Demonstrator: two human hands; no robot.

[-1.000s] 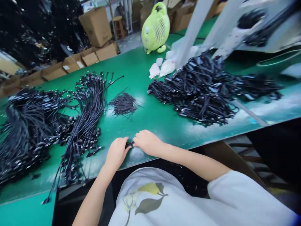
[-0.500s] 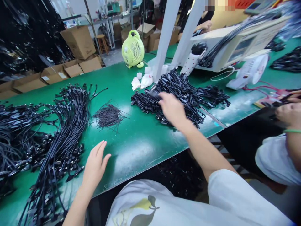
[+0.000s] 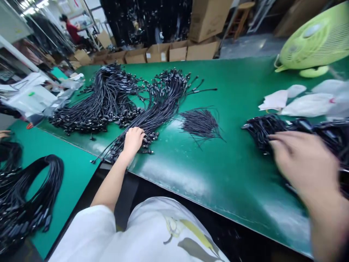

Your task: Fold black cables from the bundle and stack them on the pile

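Your left hand [image 3: 133,140] is on the near end of a long bunch of black cables [image 3: 163,105], with its fingers curled down over the ends. You may have a cable in it, but the fingers cover that spot, so I cannot tell. Your right hand [image 3: 305,163] is blurry and is at the cable pile [image 3: 261,127] on your right. Its fingers are a bit bent, and I cannot tell if they hold anything.

Both the bunch and the pile lie on the green counter [image 3: 240,94], well apart. Between them sits a small heap of thin black strips [image 3: 200,123], nearer to the bunch. Just left of the bunch is a bigger heap of cables [image 3: 106,94].

Past the pile on your right are some white bags [image 3: 308,104], and behind those stands a light green fan [image 3: 313,43]. To your left, looped cables [image 3: 56,178] rest on a second counter [image 3: 79,163], and a bit of someone else's hand [image 3: 4,134] shows at the edge. Beyond the far side of your counter you can see a row of cardboard boxes [image 3: 159,53] and a wooden stool [image 3: 241,16]. Far back, a person in red [image 3: 73,31] sits at a desk.
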